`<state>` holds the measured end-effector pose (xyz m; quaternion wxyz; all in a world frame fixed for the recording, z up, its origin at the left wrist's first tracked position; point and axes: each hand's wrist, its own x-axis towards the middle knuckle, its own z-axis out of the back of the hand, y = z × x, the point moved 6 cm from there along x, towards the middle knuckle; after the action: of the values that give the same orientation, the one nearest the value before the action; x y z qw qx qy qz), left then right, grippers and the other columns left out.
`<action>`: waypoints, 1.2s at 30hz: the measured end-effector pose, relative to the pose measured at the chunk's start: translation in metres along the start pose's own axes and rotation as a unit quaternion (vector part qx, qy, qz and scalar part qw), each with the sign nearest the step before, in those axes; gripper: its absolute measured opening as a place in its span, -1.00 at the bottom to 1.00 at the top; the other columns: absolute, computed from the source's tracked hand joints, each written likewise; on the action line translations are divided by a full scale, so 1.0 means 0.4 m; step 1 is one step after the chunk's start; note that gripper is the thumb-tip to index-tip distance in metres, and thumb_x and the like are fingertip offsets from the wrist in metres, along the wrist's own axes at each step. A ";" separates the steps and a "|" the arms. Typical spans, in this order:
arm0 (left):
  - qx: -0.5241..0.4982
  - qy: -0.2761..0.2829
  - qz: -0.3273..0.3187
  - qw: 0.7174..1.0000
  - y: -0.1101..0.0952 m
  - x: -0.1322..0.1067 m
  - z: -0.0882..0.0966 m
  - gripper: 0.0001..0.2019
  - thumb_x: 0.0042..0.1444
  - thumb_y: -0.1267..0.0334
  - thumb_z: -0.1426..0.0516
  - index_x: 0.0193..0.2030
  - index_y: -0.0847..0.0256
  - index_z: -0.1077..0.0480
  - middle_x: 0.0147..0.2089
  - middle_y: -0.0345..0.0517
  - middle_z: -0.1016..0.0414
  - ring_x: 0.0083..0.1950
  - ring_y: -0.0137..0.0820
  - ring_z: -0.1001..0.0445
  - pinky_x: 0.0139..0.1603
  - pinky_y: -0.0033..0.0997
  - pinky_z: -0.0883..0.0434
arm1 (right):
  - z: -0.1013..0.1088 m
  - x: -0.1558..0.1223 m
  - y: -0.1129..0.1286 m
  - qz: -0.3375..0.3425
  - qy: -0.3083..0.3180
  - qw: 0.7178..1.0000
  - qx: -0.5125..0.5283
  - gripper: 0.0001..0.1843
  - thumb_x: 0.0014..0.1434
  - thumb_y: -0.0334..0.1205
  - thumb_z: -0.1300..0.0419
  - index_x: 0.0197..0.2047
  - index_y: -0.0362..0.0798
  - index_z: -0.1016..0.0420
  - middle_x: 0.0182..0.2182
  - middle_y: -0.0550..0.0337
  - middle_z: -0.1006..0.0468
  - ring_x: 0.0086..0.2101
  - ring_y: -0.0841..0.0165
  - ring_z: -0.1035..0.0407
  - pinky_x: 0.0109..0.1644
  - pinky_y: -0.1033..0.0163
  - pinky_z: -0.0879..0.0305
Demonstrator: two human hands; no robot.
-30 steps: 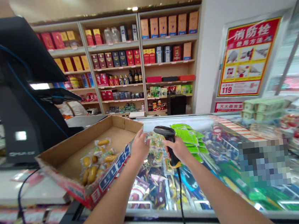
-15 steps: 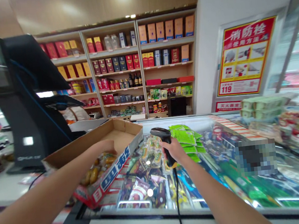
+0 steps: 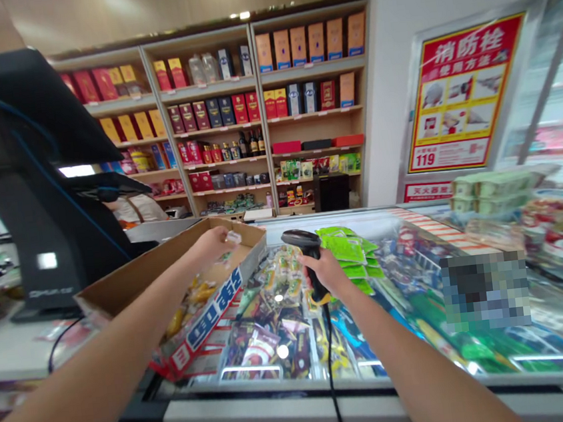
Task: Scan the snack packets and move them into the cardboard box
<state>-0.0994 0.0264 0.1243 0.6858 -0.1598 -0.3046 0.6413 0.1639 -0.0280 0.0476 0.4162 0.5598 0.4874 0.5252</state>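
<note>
Head view | left hand pinched a small clear packet above a cardboard carton tray | right hand wrapped round a corded barcode scanner over a glass-topped chest freezer | yellow-filled packets remained in the tray

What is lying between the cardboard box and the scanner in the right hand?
The head view shows small wrapped snack packets there, inside the display freezer, between the cardboard box and the scanner.
</note>
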 end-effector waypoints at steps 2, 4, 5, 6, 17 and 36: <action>-0.190 0.030 -0.016 0.981 -0.051 -0.035 -0.071 -0.64 -0.17 0.16 -0.29 -0.22 0.19 -0.35 -0.41 -0.19 -0.50 -0.40 -0.37 -0.48 -0.43 -0.45 -0.39 | 0.002 -0.001 0.002 -0.005 0.000 1.000 0.009 -0.75 -0.12 -0.08 -0.26 -0.57 -0.04 -0.32 -0.75 0.32 -0.34 -0.76 0.44 -0.21 -0.71 0.31 -0.20; -0.311 0.018 -0.038 0.950 -0.082 -0.062 -0.151 -0.56 -0.25 0.11 -0.32 -0.21 0.17 -0.32 -0.37 -0.19 -0.51 -0.39 -0.38 -0.49 -0.46 -0.48 -0.36 | 0.006 -0.001 0.003 -0.010 0.004 1.000 0.015 -0.74 -0.13 -0.06 -0.26 -0.58 -0.04 -0.32 -0.75 0.31 -0.35 -0.76 0.45 -0.21 -0.71 0.31 -0.20; -0.348 -0.005 -0.043 0.937 -0.084 -0.068 -0.188 -0.53 -0.30 0.10 -0.34 -0.24 0.17 -0.29 -0.35 -0.19 -0.51 -0.40 -0.40 -0.48 -0.47 -0.50 -0.34 | 0.007 0.000 0.004 -0.013 0.007 1.000 0.018 -0.73 -0.14 -0.06 -0.26 -0.58 -0.05 -0.32 -0.75 0.31 -0.35 -0.76 0.46 -0.20 -0.71 0.31 -0.20; -0.379 -0.033 -0.047 0.924 -0.080 -0.070 -0.221 -0.51 -0.33 0.10 -0.35 -0.26 0.17 -0.27 -0.35 -0.20 -0.50 -0.40 -0.41 -0.47 -0.46 -0.52 -0.34 | 0.008 0.000 0.003 -0.016 0.014 1.000 0.021 -0.72 -0.14 -0.05 -0.27 -0.58 -0.05 -0.31 -0.74 0.31 -0.35 -0.76 0.46 -0.20 -0.71 0.31 -0.20; -0.455 -0.053 -0.090 0.884 0.014 -0.018 -0.322 -0.48 -0.33 0.20 -0.34 -0.26 0.14 -0.14 -0.29 -0.23 -0.48 -0.43 -0.48 -0.45 -0.43 -0.52 -0.35 | -0.018 -0.017 -0.013 -0.041 0.096 0.993 -0.053 -0.73 -0.11 -0.06 -0.27 -0.51 -0.05 -0.32 -0.73 0.33 -0.38 -0.75 0.46 -0.22 -0.71 0.34 -0.20; -0.410 -0.050 -0.119 0.903 0.012 -0.016 -0.345 -0.60 -0.23 0.23 -0.30 -0.27 0.16 -0.21 -0.33 -0.32 -0.42 -0.44 -0.55 -0.40 -0.40 -0.56 -0.33 | -0.025 -0.023 -0.023 -0.068 0.111 0.989 -0.077 -0.74 -0.10 -0.09 -0.27 -0.57 -0.04 -0.30 -0.75 0.32 -0.35 -0.77 0.46 -0.20 -0.72 0.34 -0.17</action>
<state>-0.0172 0.0443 0.0146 0.6149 -0.3574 -0.5908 0.3809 0.1533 -0.0359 0.0379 0.4364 0.4300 0.5253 0.5905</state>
